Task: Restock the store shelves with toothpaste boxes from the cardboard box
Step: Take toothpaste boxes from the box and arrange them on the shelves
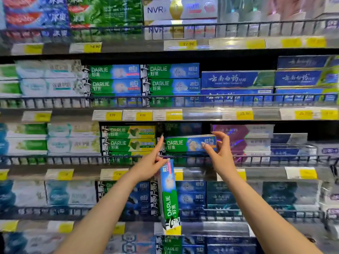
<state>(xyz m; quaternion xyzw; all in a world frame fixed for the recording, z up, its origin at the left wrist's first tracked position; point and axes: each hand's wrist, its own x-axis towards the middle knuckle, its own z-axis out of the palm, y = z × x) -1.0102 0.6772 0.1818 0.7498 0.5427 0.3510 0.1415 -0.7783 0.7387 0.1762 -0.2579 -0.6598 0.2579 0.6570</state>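
My right hand [219, 151] pinches the right end of a green-and-blue Darlie toothpaste box [185, 144], held level in the third shelf's slot, above the wire rail [183, 158]. My left hand [153, 162] grips the top end of a second Darlie box [168, 197], which hangs upright in front of the lower shelves. The left index finger points up and touches the left end of the level box. The cardboard box is out of view.
Stacked green Darlie boxes [128, 139] sit just left of the slot, purple boxes [244, 140] to its right. More Darlie boxes [143, 79] and blue boxes [236, 79] fill the shelf above. Yellow price tags [143, 115] line every shelf edge.
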